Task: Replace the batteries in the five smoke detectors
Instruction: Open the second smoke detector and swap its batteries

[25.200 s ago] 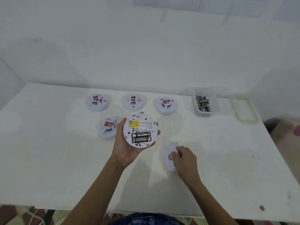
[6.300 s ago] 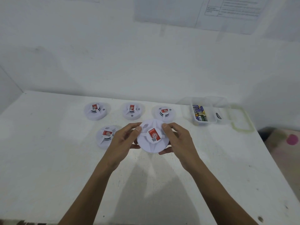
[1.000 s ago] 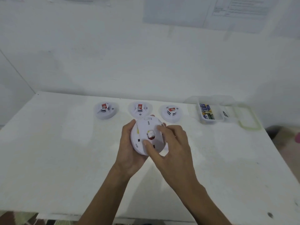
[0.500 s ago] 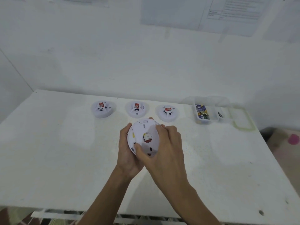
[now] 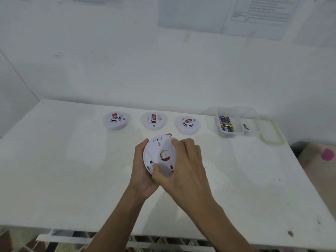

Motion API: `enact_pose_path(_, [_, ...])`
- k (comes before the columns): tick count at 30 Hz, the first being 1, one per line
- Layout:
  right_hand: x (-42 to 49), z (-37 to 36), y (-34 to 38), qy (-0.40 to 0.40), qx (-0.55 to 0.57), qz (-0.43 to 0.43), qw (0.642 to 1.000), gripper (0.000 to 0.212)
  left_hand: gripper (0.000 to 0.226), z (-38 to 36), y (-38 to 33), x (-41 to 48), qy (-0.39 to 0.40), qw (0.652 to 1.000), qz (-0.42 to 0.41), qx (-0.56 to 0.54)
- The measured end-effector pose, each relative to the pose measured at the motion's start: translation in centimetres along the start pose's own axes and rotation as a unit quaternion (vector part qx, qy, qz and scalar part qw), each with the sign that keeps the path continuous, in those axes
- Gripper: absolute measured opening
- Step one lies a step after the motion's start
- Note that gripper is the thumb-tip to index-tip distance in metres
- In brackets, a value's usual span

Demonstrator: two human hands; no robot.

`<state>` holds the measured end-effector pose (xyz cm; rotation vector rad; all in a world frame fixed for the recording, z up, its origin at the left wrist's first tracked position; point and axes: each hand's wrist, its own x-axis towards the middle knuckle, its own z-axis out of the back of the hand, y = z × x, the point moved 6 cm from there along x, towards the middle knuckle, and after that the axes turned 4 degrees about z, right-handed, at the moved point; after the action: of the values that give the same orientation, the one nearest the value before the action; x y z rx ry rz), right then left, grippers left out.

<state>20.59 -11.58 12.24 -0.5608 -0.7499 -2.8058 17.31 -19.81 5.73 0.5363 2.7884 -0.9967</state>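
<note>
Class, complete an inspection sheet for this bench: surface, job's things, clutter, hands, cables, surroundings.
Surface: white table, speckled, with a dark spot near its front right corner.
Job's things: left detector, middle detector and right detector stand in a back row; a fourth detector is held, back facing the camera; a fifth is not seen; open battery box at the back right.
Clutter: box lid lying beside the battery box.
Hands: left hand cups the fourth detector's rim; right hand grips its back.
Cables: nothing seen.
Surroundings: white wall with printed sheets.

Both hands, left (image 5: pixel 143 171) and right (image 5: pixel 183 166), grip an upturned smoke detector (image 5: pixel 159 155) above a white desk (image 5: pixel 72 170); three detectors (image 5: pixel 153 120) sit at twelve o'clock.
</note>
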Motion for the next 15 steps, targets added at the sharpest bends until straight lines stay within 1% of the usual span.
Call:
enact_pose_path(3, [-0.09, 0.21, -0.15, -0.001, -0.005, 0.002, 1.0, 0.071, 0.051, 0.75, 0.12, 0.28, -0.016, 1.0, 0.006, -0.004])
enact_pose_path(6, [0.1, -0.04, 0.0, 0.053, 0.022, 0.006, 0.998, 0.074, 0.052, 0.71, 0.0, 0.38, -0.011, 1.0, 0.009, -0.002])
enact_pose_path(10, [0.43, 0.2, 0.22, 0.042, 0.03, 0.009, 0.999, 0.075, 0.05, 0.77, -0.01, 0.39, -0.014, 1.0, -0.008, 0.004])
enact_pose_path(15, [0.56, 0.16, -0.08, 0.06, 0.031, -0.019, 0.998, 0.073, 0.051, 0.52, -0.09, 0.42, -0.024, 0.999, -0.012, 0.023])
